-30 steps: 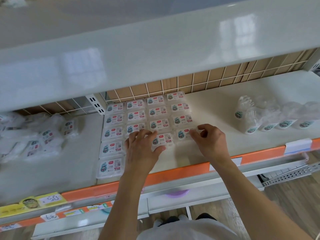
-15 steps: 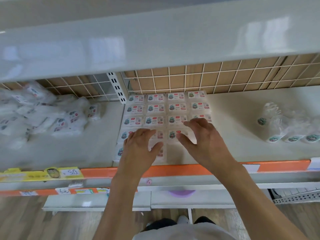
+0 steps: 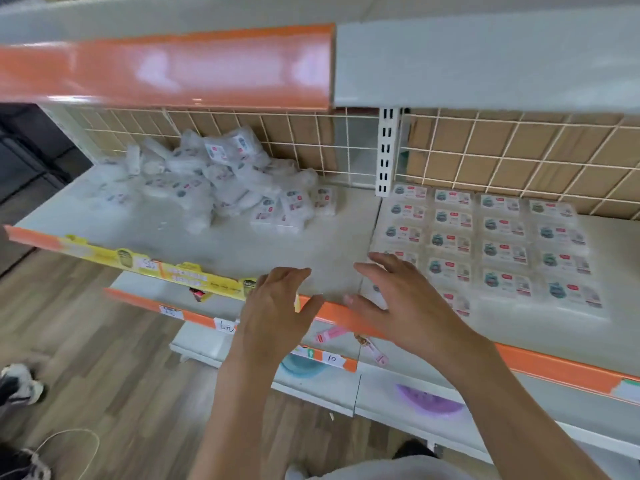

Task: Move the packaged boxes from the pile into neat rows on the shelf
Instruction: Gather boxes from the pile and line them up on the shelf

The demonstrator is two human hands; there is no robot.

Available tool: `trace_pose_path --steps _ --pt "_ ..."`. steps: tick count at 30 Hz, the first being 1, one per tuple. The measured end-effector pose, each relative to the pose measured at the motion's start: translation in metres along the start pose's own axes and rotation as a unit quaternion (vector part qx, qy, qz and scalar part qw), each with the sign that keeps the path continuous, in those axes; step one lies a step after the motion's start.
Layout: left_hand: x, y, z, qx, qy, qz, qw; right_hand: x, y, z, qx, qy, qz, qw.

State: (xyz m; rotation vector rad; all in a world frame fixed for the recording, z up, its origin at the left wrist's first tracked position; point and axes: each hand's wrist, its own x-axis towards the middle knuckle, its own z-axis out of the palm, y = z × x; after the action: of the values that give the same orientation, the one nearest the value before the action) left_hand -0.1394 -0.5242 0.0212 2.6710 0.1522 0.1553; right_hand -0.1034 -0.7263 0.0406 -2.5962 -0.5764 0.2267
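A: Both hands have come off the rows (image 3: 491,244) and swung left; our left hand (image 3: 277,306) and right hand (image 3: 405,299) hover at the shelf (image 3: 242,244) edge, fingers spread, empty.

B: Between placements, we judge. Pile (image 3: 221,188) sits rear-left; next we reach there and grip a box.

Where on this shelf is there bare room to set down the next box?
Bare shelf lies between the pile and the rows, and along the front edge right of the rows. The pile's back-left corner is crowded. Both hands are empty.
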Motion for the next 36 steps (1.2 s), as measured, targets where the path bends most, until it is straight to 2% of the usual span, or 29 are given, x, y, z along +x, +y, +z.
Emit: trace_pose_path --steps 13,22,30,36 --pt "-0.006 -0.173 -0.088 0.01 -0.026 -0.038 0.999 0.068 -0.154 0.097 0.025 -0.02 -0.013 0.999" --pt "0.002 -0.269 -0.136 -0.008 0.012 -0.101 0.995 0.142 -0.241 0.14 0.018 -0.044 -0.071 0.996" --pt "0.044 -0.36 -0.167 0.001 0.033 -0.151 0.988 0.235 -0.308 0.182 0.026 -0.066 -0.116 0.991" --pt "0.096 -0.418 -0.195 -0.007 0.021 -0.158 0.987 0.307 -0.348 0.198 0.034 -0.073 -0.11 0.991"
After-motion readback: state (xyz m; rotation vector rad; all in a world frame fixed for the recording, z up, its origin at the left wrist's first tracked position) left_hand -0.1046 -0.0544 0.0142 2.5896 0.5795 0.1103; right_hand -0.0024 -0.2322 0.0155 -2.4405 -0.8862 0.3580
